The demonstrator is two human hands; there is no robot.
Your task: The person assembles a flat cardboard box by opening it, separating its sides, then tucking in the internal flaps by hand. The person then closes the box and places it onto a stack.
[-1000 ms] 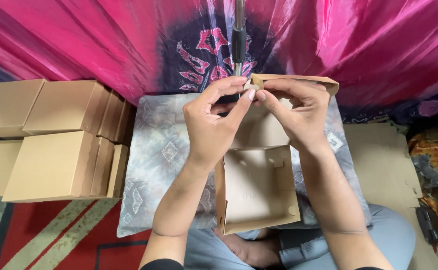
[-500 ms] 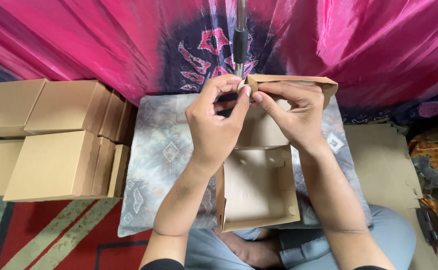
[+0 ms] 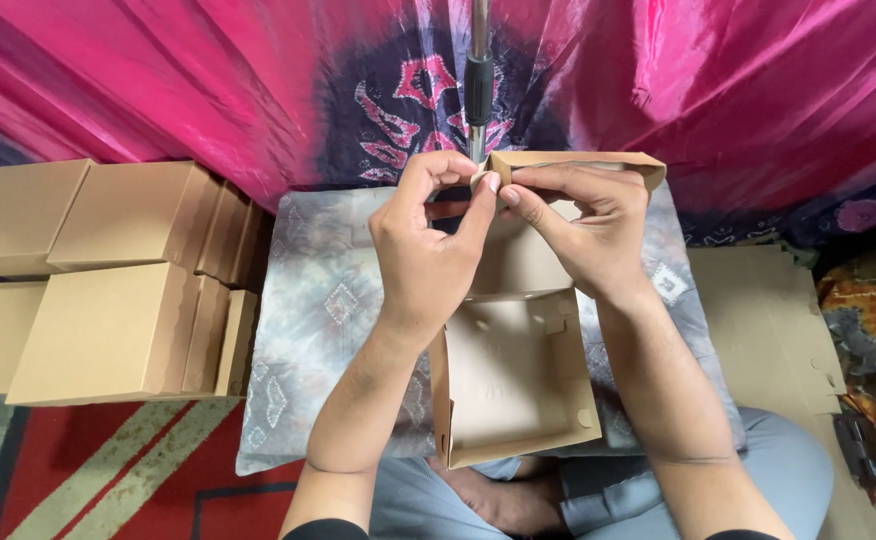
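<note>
Both hands, left hand [image 3: 428, 245] and right hand [image 3: 583, 235], pinched together on the brown cardboard box [image 3: 513, 385] lid's far corner; tray extends toward the lap, finished boxes [image 3: 108, 280] left.

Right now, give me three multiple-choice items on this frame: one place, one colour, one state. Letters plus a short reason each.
1. Where are the finished closed boxes stacked?
A. to the person's left, on the floor
B. on the person's lap
C. behind the pole

2. What colour is the draped cloth in the background?
A. green
B. mostly pink with a dark patterned patch
C. plain white

3. What state is the cardboard box in hand?
A. taped shut
B. crushed flat
C. open, lid flap up

Answers:
1 A: the brown boxes lie left of the grey cushion.
2 B: pink folds surround a dark centre.
3 C: the left hand and right hand pinch a corner of the raised lid, and the tray shows empty.
</note>
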